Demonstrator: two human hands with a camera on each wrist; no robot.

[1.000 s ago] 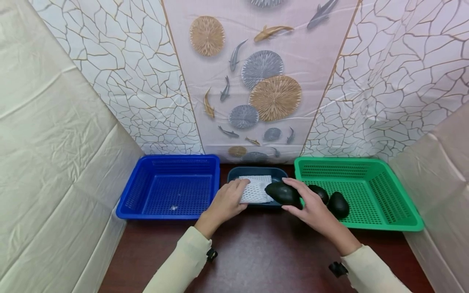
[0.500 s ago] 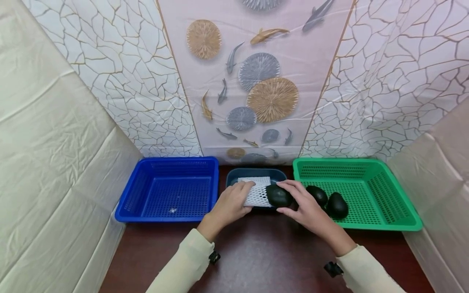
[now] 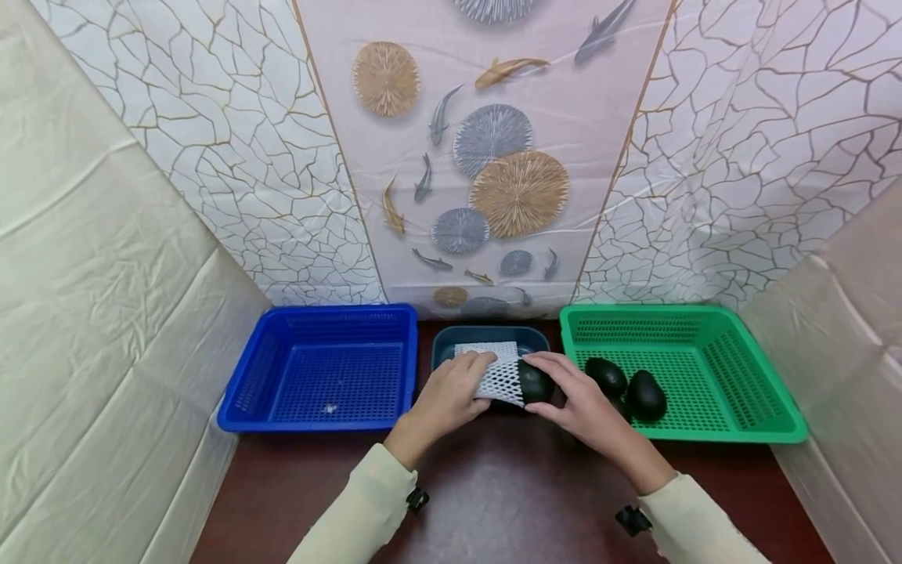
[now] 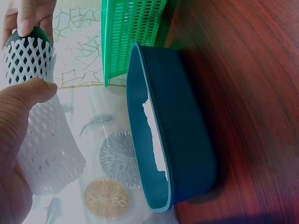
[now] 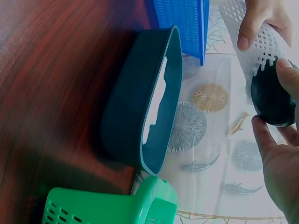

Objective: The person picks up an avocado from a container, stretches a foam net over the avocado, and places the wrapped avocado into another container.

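Since second ago avocado (image 3: 535, 383) gone further into foam net sleeve (image 3: 499, 378), only right end showing now; blue basket (image 3: 320, 368) at left, on dark wood table (image 3: 507, 486); left hand (image 3: 445, 399) grasping sleeve, above dark teal tray (image 3: 444, 345); right hand (image 3: 579, 401) grasping avocado's exposed end; two more avocados (image 3: 625, 388) in green basket (image 3: 733, 376) at right.

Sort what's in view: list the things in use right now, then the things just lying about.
In use:
left hand holding the foam net sleeve
right hand pushing the dark avocado into it

Lying about:
blue basket
green basket with two avocados
dark tray holding more nets
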